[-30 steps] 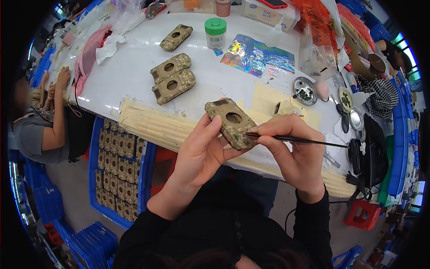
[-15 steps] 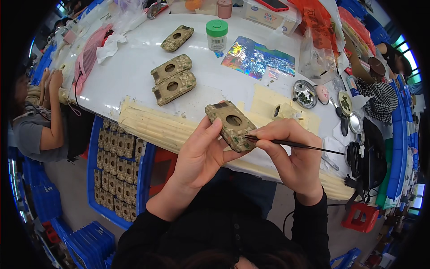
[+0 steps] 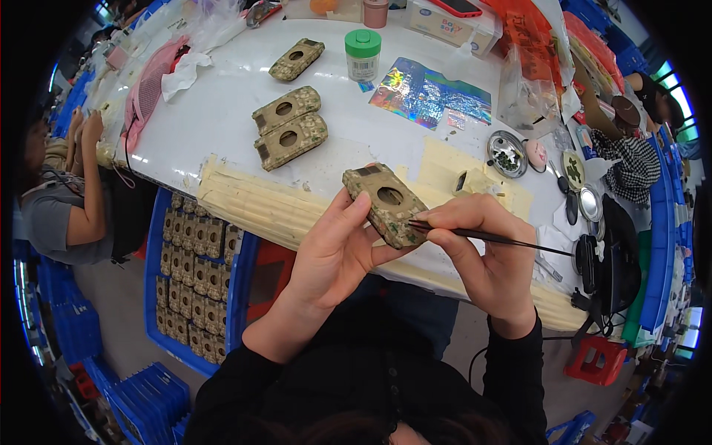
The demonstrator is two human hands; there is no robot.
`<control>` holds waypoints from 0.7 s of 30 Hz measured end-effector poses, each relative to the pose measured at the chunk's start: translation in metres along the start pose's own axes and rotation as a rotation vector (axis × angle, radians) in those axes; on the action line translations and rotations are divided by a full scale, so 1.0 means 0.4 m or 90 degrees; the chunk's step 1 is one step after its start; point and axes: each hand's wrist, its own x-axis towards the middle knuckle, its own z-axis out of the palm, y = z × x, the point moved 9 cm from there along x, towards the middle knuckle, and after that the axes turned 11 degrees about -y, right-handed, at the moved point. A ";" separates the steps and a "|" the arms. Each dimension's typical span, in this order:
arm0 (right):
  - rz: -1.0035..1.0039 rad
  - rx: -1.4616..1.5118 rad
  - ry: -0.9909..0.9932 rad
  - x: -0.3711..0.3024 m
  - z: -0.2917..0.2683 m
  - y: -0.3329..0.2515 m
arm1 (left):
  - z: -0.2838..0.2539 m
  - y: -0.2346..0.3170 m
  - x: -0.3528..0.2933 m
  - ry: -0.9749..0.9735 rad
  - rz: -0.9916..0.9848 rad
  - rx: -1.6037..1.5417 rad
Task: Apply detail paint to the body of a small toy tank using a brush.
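My left hand (image 3: 320, 259) grips a camouflage-painted model tank hull (image 3: 380, 215) by its edges, tilted above the table's front edge. The hull has a round hole in its top. Between the thumb and fingers of my right hand (image 3: 486, 263) are dark tweezers (image 3: 493, 237), their tips at the hull's near right end. Whether the tips pinch anything is too small to tell. Beyond my hands, two similar hulls lie side by side, the nearer hull (image 3: 291, 141) touching the farther hull (image 3: 286, 110). Another hull (image 3: 297, 59) lies farther back.
A blue crate (image 3: 241, 297) full of hulls stands at left below the table. Right of my hands lie a round metal dish (image 3: 506, 153) with dark green bits and yellowish tape (image 3: 445, 159). Behind are a green-lidded jar (image 3: 363, 55) and holographic sheet (image 3: 430, 93). A person (image 3: 67, 208) sits at left.
Both hands keep their grips, and the tweezer tips stay at the hull's near end. The view has shifted very slightly.
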 end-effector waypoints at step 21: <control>-0.005 0.018 0.013 -0.002 -0.004 0.000 | -0.001 -0.006 0.000 -0.011 0.004 -0.026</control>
